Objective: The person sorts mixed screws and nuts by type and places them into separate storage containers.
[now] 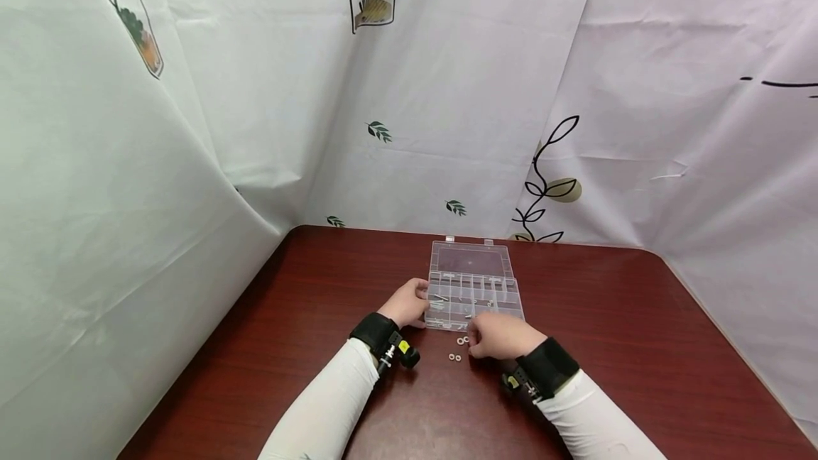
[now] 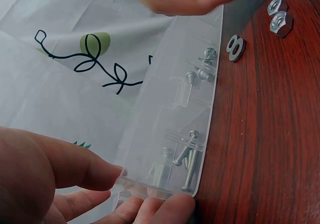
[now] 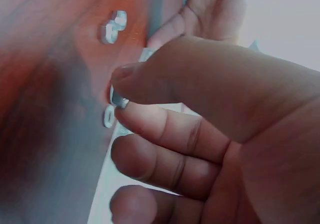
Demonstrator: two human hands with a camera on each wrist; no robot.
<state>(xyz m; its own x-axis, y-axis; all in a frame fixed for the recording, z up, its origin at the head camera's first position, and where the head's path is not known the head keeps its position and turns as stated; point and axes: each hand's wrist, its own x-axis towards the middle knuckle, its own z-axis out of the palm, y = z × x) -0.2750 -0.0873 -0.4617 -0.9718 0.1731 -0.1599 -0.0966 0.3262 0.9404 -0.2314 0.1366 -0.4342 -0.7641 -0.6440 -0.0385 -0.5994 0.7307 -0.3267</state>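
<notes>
A clear plastic compartment box [image 1: 473,304] lies on the table with its lid [image 1: 471,261] folded back. My left hand [image 1: 409,304] grips the left end of the box, fingers and thumb around the corner. Screws [image 2: 190,159] lie in the compartment nearest that hand, and several short screws [image 2: 202,73] sit farther along. My right hand [image 1: 505,336] is at the box's front edge. Its thumb and index finger pinch a small silvery nut [image 3: 119,99], partly hidden by the thumb. On the table before the box are two washers [image 2: 236,48] and two nuts [image 2: 280,18].
The dark red wooden table [image 1: 358,261] reaches back to a white patterned cloth [image 1: 409,162], which also hangs at both sides. A black strap [image 1: 373,332] with a small camera is on each wrist.
</notes>
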